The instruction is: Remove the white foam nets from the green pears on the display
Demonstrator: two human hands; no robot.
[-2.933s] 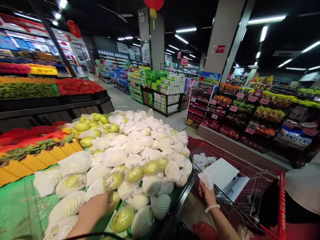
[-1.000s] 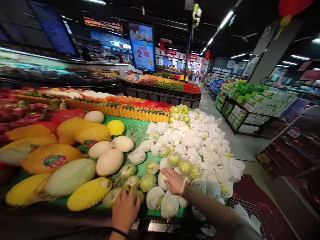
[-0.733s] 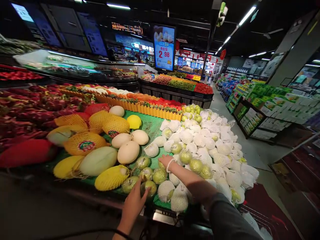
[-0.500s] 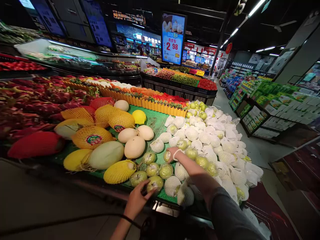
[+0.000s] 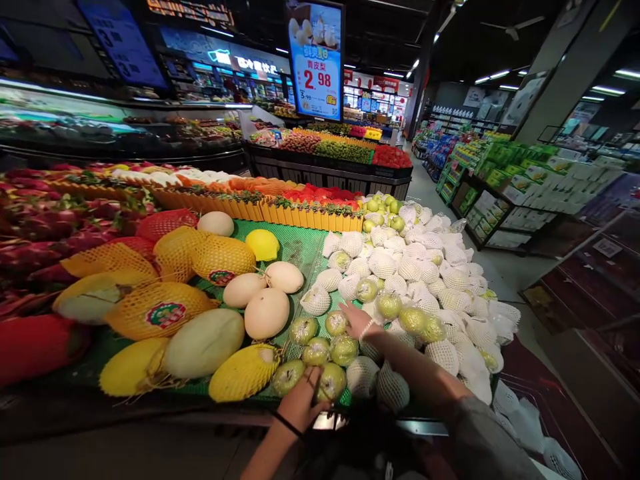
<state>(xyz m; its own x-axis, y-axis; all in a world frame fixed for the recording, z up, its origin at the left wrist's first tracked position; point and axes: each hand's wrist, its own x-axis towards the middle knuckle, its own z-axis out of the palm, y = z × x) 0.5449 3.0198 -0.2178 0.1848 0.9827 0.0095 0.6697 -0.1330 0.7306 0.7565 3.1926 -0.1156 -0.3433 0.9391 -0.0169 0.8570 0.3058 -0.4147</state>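
Observation:
A heap of green pears [image 5: 390,305], some in clear film and many in white foam netting [image 5: 383,265], lies on green matting. My left hand [image 5: 301,402] is at the front edge of the stand, fingers stretched up between two film-wrapped pears [image 5: 287,375] and touching the right one [image 5: 331,381]. My right hand [image 5: 356,320], with a bead bracelet at the wrist, lies palm down on the heap. Its fingers are spread beside a wrapped pear [image 5: 336,323]. Neither hand has lifted a fruit.
Pale melons [image 5: 267,312] and yellow netted melons [image 5: 223,259] lie left of the pears. A price sign reading 2.98 [image 5: 316,60] hangs behind. A red cart [image 5: 537,400] with foam nets stands at the lower right. An aisle [image 5: 500,267] and shelves [image 5: 520,193] run along the right.
The view has swung left from the cart to the stand. My right hand left the cart and reached across the pears; my left hand slid right along the front pears.

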